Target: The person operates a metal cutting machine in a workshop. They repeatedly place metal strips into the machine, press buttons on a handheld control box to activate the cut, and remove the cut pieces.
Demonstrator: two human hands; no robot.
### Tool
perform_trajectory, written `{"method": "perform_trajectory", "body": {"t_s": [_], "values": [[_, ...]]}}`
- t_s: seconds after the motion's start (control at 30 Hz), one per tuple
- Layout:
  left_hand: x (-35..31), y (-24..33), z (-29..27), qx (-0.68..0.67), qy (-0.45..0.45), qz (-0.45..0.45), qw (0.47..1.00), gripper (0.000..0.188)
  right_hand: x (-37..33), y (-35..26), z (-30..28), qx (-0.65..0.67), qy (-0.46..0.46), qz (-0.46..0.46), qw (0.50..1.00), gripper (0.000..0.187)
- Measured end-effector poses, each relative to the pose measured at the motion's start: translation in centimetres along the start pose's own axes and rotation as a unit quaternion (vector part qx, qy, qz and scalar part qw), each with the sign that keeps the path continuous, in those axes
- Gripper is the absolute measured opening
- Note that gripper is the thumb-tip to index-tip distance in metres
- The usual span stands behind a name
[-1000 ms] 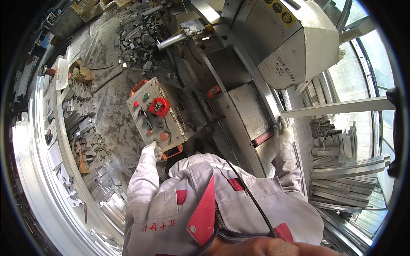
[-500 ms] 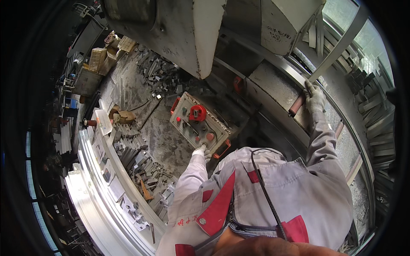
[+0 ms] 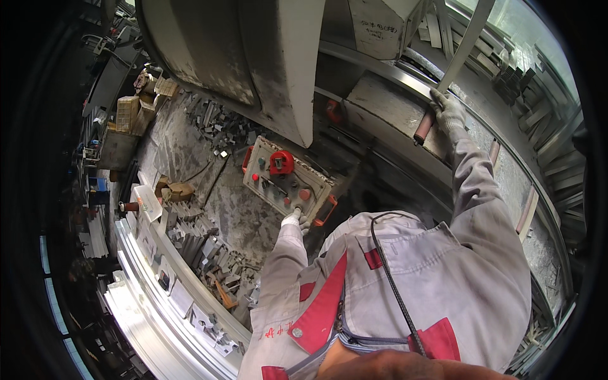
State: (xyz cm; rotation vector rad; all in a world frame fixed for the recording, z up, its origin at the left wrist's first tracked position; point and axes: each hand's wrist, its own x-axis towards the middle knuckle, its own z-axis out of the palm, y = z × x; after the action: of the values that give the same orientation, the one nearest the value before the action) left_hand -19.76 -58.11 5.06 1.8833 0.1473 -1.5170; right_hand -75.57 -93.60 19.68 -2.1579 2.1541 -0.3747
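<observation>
My left hand (image 3: 296, 219), in a pale glove, is at the near edge of a control box (image 3: 263, 180). Its thumb rests by a knob on the panel, and the fingers curl down over the edge. On the box are coloured buttons, and a red tape measure (image 3: 281, 162) lies on top. My right hand (image 3: 449, 111), also gloved, wraps over a long metal profile (image 3: 408, 85) on the roller bed, close to a reddish-brown roller (image 3: 425, 126). Part of its grip is hidden behind the back of the hand.
A large pale machine housing (image 3: 294, 76) hangs over the far middle. Metal offcuts (image 3: 221, 123) litter the floor beyond the box and at left. Long bright profiles (image 3: 136, 304) lie at lower left, beside a clear plastic tub (image 3: 149, 202). More profiles (image 3: 557, 145) are stacked at right.
The bench and control box have shifted slightly left in view. The machine housing's tip reaches lower; I cannot tell whether it moved or my head did. Both hands keep their places.
</observation>
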Motion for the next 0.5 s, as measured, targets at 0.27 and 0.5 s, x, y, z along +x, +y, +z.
{"method": "perform_trajectory", "body": {"t_s": [0.27,0.5], "values": [[-1.1,0.7,0.8,-0.004,0.042,-0.013,0.999,0.030,-0.5,-0.5,-0.4,-0.017,0.009,-0.003,1.000,0.047],[-2.8,1.6,1.6,0.004,0.083,-0.028,0.996,0.023,-0.7,0.1,0.6,-0.022,0.068,-0.049,0.996,0.045]]}}
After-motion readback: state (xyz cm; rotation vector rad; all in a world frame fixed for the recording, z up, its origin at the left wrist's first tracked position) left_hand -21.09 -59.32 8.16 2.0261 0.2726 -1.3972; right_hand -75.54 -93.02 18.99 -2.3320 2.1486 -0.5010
